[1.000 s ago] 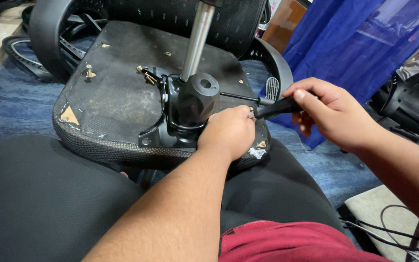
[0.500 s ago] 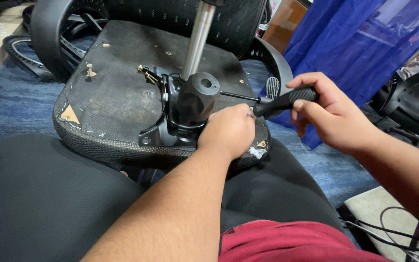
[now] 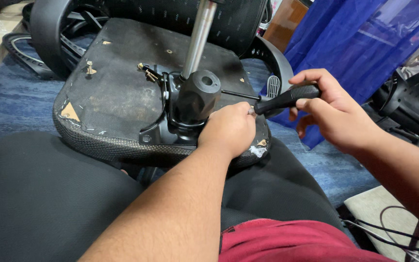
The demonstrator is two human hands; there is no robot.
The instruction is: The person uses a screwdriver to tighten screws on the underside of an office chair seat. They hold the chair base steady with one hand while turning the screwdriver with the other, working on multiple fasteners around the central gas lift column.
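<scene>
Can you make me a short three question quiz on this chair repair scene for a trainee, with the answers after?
1. True or false: the right hand grips the black handle of a screwdriver.
2. Where does the left hand rest?
A. On the blue curtain
B. On the chair seat underside, beside the black mechanism
C. On the silver gas cylinder
3. Fill in: the upturned seat lies across the person's ____.

Key
1. True.
2. B. The hand sits at the near right edge of the mechanism, where the screwdriver's tip is hidden.
3. Lap.
</scene>
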